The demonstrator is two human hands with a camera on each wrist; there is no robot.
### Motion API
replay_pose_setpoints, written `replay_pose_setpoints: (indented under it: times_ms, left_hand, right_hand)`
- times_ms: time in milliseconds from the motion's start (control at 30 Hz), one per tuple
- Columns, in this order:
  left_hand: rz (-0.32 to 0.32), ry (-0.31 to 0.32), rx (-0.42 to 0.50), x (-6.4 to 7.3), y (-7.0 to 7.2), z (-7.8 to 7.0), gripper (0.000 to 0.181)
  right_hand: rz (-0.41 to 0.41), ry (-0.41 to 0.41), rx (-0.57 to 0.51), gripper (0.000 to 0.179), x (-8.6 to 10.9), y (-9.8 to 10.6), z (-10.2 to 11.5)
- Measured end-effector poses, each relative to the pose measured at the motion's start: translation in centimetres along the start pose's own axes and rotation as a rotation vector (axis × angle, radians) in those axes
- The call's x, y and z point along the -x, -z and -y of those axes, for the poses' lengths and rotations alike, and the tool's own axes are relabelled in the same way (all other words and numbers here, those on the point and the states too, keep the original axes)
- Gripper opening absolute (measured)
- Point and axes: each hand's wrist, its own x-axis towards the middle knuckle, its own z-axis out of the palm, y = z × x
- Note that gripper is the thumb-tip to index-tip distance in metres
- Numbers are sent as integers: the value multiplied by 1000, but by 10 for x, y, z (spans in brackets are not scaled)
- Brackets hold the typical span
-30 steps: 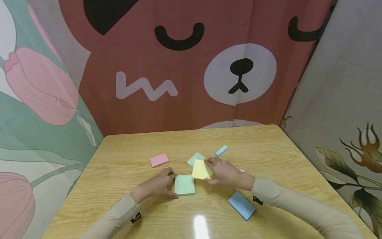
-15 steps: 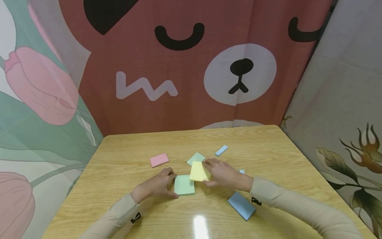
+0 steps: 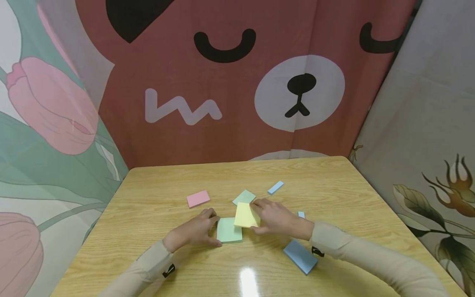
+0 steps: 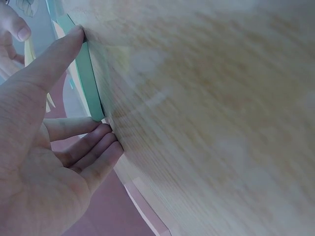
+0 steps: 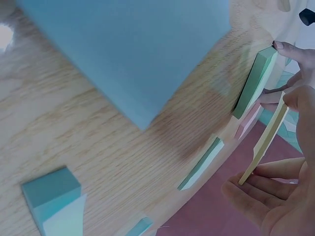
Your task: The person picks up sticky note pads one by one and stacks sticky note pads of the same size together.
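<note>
A square green sticky note pad [image 3: 229,233] lies flat on the table at the centre front. My left hand [image 3: 196,229] holds it from the left, thumb at its near edge and index finger at its far edge, as the left wrist view also shows on the pad's green side [image 4: 88,81]. Between thumb and fingers my right hand [image 3: 275,218] pinches a yellow sticky note pad [image 3: 245,215]. Tilted, this pad overlaps the green pad's upper right corner in the head view. The right wrist view shows its thin edge [image 5: 268,140] off the table.
Behind the yellow pad lies a smaller green sticky note pad [image 3: 243,197]. A pink pad [image 3: 198,199] sits at the back left, a narrow light-blue pad [image 3: 276,187] at the back right. Near the right forearm are a large blue pad [image 3: 300,256] and a small light-blue one [image 3: 301,214].
My right hand has brought the yellow pad slightly left and nearer to me, so it now overlaps the green pad's corner. My left hand has stayed in place.
</note>
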Motion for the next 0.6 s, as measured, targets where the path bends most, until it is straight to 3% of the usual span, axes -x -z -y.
replay_pose_setpoints:
  times_ms: [600]
  left_hand:
    - [-5,-2,5,-1,0,-1,84]
  right_hand:
    - [8,31,1,72,-4,5,9]
